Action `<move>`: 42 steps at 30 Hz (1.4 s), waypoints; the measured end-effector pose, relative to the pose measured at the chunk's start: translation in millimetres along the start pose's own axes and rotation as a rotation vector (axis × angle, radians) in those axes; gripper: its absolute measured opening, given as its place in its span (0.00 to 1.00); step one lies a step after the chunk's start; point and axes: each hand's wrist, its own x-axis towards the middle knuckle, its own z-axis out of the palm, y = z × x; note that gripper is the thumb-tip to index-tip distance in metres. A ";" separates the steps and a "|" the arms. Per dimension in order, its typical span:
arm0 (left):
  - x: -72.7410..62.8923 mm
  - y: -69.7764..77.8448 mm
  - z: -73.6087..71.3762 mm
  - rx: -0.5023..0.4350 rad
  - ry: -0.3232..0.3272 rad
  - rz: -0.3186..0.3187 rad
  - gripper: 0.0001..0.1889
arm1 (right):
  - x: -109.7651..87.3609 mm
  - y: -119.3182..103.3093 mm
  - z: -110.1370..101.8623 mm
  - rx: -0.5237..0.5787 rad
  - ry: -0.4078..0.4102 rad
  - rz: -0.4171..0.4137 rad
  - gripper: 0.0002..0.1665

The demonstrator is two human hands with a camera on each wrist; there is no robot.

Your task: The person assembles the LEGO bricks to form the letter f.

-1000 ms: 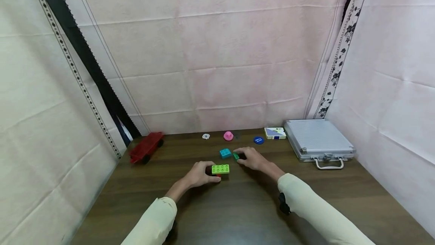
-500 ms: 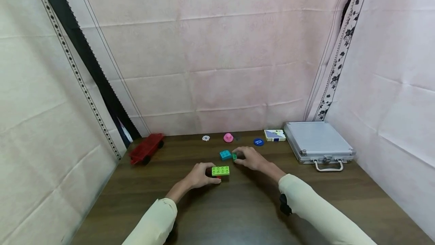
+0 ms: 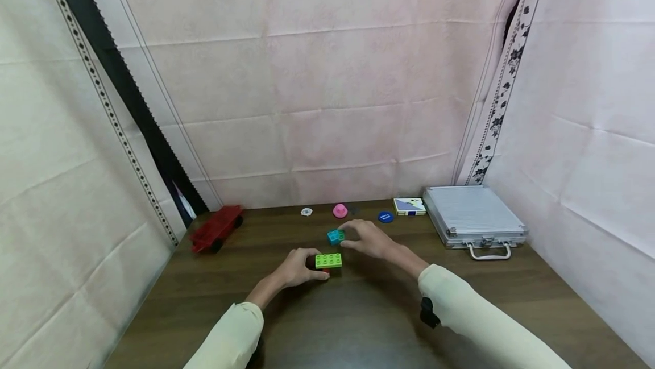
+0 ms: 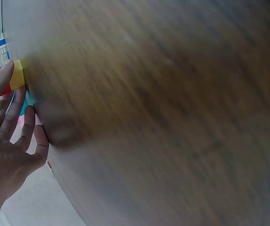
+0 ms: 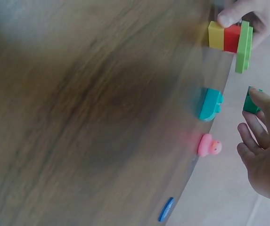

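My left hand [image 3: 297, 268] grips a stack of toy building bricks by its side, thumb in front and fingers behind. The stack has a yellow brick [image 5: 216, 35] at the bottom, a red brick [image 5: 232, 38] in the middle and a wide lime green brick [image 3: 328, 260] on top. Beyond it, my right hand [image 3: 369, 239] pinches a small green brick [image 5: 250, 101] between thumb and fingers. A teal brick [image 5: 210, 104] with a rounded end sits on the table. The right wrist view shows the green brick held above its studs, with a gap between them.
A red toy vehicle [image 3: 217, 228] with black wheels stands at the left. Along the back lie a small white piece [image 3: 306, 211], a pink rubber duck [image 5: 206, 144], a blue disc [image 3: 385, 217] and a flat box [image 3: 409, 206]. A silver case [image 3: 473, 215] sits at the right; cloth walls surround the table.
My right hand has carried the green brick left, from beside the teal brick to overlapping it in the head view. My left hand keeps its grip on the stack.
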 end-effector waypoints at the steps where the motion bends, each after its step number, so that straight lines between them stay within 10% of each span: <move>1: -0.1 -0.9 0.4 -0.001 0.001 0.004 0.22 | -0.3 -1.7 0.5 0.001 -0.003 -0.005 0.23; 21: -2.0 -0.5 0.9 -0.024 -0.001 0.062 0.18 | -6.0 -31.4 17.2 0.032 -0.062 -0.158 0.20; 42: -2.7 -0.7 0.6 -0.035 0.003 0.061 0.19 | -8.4 -34.7 31.9 -0.006 -0.073 -0.112 0.20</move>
